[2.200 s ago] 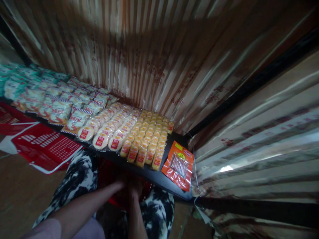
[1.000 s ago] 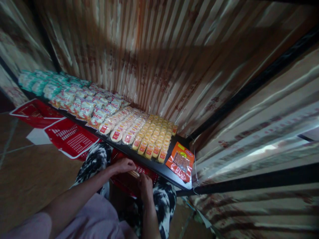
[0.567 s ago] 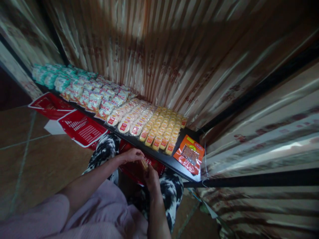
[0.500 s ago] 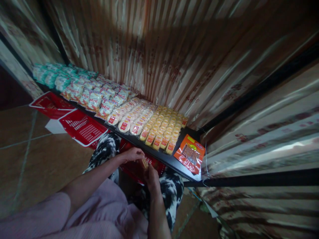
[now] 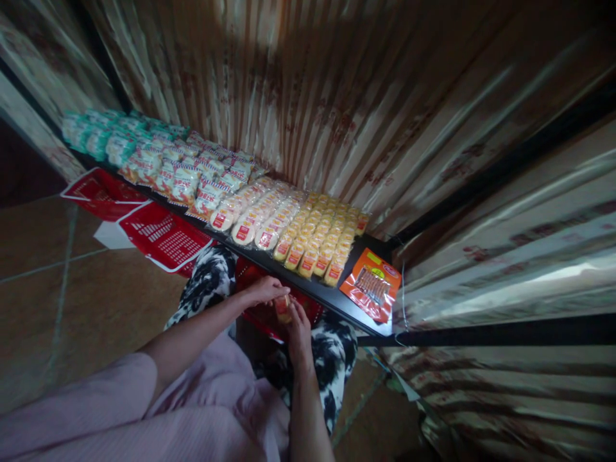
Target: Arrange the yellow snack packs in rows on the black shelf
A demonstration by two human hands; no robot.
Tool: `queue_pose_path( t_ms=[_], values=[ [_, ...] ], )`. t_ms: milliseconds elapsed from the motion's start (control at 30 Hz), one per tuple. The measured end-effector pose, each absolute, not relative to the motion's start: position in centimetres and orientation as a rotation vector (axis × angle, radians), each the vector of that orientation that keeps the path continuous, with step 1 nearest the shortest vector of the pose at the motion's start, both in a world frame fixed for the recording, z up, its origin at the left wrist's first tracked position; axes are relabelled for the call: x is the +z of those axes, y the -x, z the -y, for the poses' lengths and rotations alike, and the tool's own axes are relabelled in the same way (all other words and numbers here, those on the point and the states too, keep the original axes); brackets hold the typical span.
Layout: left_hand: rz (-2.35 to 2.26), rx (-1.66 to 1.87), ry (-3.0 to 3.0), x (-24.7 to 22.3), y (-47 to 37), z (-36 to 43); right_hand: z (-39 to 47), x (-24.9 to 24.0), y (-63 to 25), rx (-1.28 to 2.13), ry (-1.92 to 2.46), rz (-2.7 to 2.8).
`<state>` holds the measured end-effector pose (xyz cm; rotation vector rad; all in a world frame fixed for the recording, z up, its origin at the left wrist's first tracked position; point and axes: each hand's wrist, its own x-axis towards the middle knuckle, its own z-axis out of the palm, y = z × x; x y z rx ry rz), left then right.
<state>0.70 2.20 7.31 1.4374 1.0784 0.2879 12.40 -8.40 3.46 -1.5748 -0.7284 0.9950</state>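
Between my two hands is a small wrapped snack cake, yellowish with a red-orange label, held above my lap. My left hand pinches its upper left edge. My right hand grips it from the right, fingers bent around its side. Just beyond, on the black shelf, lie rows of similar yellow wrapped snack cakes. Left of these are rows of pale round wrapped cakes with red labels.
White-and-red snack bags and green packets fill the shelf's left part. An orange sausage packet lies at its right end. Red baskets stand in front below, another between my knees. A pleated curtain hangs behind.
The snack cake has turned, so its red-orange label now faces up towards me. Both hands stay on it, the left slightly closer over its top. The view has shifted slightly.
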Motion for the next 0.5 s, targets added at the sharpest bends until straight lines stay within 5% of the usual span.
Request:
queue_pose_path(
  t_ms=[500],
  values=[
    [-1.029,0.326,-1.184,7.8,-1.0,-1.4,9.9,3.9,-11.8,1.061,1.399,0.590]
  ],
)
